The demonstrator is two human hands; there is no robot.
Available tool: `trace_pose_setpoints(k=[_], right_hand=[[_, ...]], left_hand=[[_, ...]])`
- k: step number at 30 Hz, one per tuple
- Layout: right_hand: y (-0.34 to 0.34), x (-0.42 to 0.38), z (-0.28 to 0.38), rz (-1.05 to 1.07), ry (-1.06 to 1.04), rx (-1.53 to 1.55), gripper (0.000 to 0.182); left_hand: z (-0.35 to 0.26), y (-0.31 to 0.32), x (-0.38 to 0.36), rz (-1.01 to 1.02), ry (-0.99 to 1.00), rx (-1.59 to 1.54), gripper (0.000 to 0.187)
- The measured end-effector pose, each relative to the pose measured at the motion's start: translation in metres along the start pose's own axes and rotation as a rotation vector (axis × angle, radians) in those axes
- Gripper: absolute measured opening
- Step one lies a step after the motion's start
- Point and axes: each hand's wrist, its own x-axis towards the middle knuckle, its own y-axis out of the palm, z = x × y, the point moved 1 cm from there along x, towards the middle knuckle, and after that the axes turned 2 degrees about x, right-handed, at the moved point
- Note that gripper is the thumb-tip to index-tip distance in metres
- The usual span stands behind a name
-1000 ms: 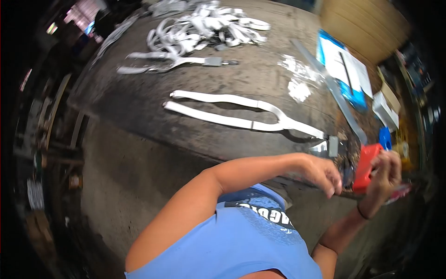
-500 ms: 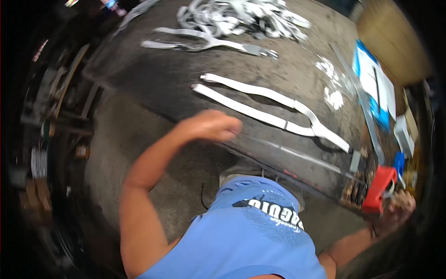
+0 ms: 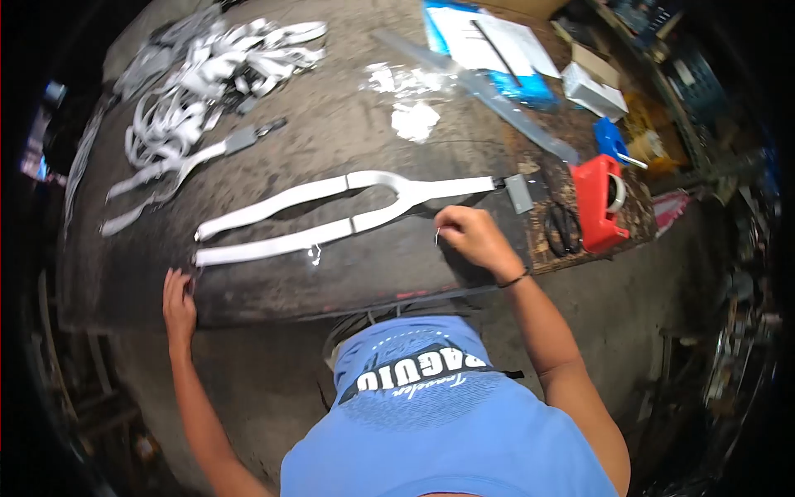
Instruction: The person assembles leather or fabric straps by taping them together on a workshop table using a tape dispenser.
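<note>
White Y-shaped suspenders (image 3: 286, 243) lie flat on the dark table, their two legs pointing left and the single tail right. My left hand (image 3: 179, 302) is at the table's front left, just below the strap ends, its fingers closed together. My right hand (image 3: 474, 238) pinches a shiny end of clear tape below the tail. The tape itself is nearly invisible; a glint (image 3: 314, 253) on the line between my hands shows along the lower leg. A red tape dispenser (image 3: 598, 207) with a roll stands at the right.
Black scissors (image 3: 563, 229) lie beside the dispenser, with a grey rectangular piece (image 3: 519, 194) left of them. A heap of white straps (image 3: 207, 74) and another Y-shaped strap (image 3: 186, 168) lie at the back left. Shiny plastic pieces (image 3: 414, 121), papers (image 3: 501, 45) and a small box (image 3: 593, 87) are farther back.
My view has turned right. My right hand has left the dispenser and come in beside the suspenders' tail. My left hand has moved beside the strap ends; the tape no longer runs to the dispenser.
</note>
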Motion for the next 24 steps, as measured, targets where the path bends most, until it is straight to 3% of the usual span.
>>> trace_pose_setpoints(k=[6,7,11,15,17,18,20,23,24], right_hand=[[-0.026,0.009,-0.001,-0.153,0.017,-0.211,0.017],[-0.043,0.019,-0.012,-0.204,-0.012,-0.183,0.017],[-0.122,0.066,-0.066,-0.479,-0.018,-0.268,0.017],[-0.170,0.114,-0.130,-0.539,0.114,-0.548,0.023],[-0.178,0.137,-0.147,-0.525,0.174,-0.538,0.021],[-0.181,0.147,-0.149,-0.505,0.241,-0.532,0.020],[-0.182,0.165,-0.153,-0.416,0.314,-0.568,0.028],[-0.173,0.187,-0.152,-0.407,0.348,-0.688,0.052],[-0.171,0.193,-0.151,-0.408,0.346,-0.684,0.052]], left_hand=[[0.006,-0.005,-0.002,0.042,-0.118,0.131,0.065],[0.010,-0.006,0.000,0.070,-0.151,0.167,0.079],[0.017,-0.007,0.000,0.067,-0.318,0.286,0.087],[0.023,-0.009,-0.005,0.075,-0.415,0.315,0.084],[0.042,-0.006,-0.010,-0.119,-0.454,0.337,0.081],[0.038,-0.010,-0.009,-0.122,-0.455,0.342,0.081],[0.030,-0.016,-0.007,-0.270,-0.551,0.236,0.077],[0.009,-0.020,-0.002,-0.331,-0.443,0.188,0.066],[-0.006,-0.023,0.002,-0.348,-0.399,0.150,0.062]])
